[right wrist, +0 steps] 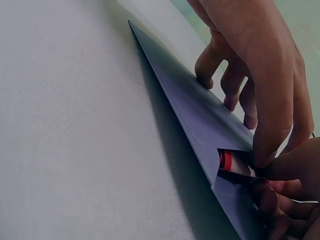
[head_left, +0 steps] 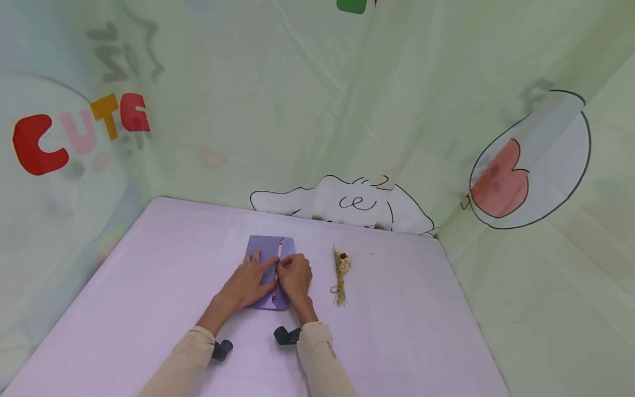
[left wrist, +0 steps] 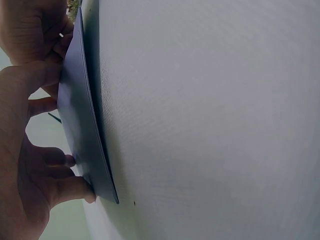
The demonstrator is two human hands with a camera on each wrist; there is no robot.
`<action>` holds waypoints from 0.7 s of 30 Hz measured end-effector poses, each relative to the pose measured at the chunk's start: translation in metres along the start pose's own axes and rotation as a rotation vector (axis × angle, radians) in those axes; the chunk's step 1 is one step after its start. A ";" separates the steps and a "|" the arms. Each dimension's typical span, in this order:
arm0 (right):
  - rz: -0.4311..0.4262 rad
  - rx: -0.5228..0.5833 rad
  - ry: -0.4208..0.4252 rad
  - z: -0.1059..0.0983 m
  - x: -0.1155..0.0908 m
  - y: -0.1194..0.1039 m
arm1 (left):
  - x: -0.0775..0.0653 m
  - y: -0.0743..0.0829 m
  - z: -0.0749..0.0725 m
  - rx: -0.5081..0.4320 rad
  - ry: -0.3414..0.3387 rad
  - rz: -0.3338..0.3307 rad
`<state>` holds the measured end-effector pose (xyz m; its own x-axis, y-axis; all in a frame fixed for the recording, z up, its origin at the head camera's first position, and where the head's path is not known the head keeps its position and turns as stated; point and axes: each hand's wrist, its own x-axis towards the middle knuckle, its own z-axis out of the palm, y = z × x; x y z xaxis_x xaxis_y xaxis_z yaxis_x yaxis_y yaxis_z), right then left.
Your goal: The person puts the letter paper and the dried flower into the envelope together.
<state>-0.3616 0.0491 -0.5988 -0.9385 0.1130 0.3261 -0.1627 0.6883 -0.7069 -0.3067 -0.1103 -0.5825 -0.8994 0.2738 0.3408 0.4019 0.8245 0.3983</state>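
Observation:
A purple envelope (head_left: 264, 245) lies on the table, with a narrow opening along its right part where a white strip with red ends (head_left: 274, 292) shows. In the right wrist view, a red and white piece (right wrist: 227, 161) shows inside this opening. My left hand (head_left: 248, 282) rests spread on the envelope, its fingers and thumb pressing the surface. Beside it, my right hand (head_left: 296, 277) has curled fingers and pinches the envelope's flap edge near the middle of the opening. Its fingertips are partly hidden.
Right of the envelope lies a small tied bunch of dried flowers (head_left: 341, 275). The table (head_left: 397, 320) has a pale pink cover. Printed fabric walls (head_left: 278, 110) stand at its back and sides. Black devices (head_left: 286, 335) are worn at both wrists.

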 end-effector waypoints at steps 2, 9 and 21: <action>-0.023 0.011 -0.001 -0.001 -0.001 -0.002 | 0.000 -0.001 0.001 -0.022 -0.002 -0.006; -0.039 0.037 0.004 -0.002 -0.001 -0.004 | 0.000 -0.005 0.003 -0.009 -0.005 0.015; 0.037 0.039 -0.076 0.010 0.005 0.009 | -0.001 0.018 -0.022 0.020 -0.094 -0.036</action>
<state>-0.3704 0.0487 -0.6098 -0.9642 0.0821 0.2523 -0.1383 0.6561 -0.7419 -0.2951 -0.1069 -0.5565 -0.9258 0.2883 0.2443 0.3662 0.8441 0.3916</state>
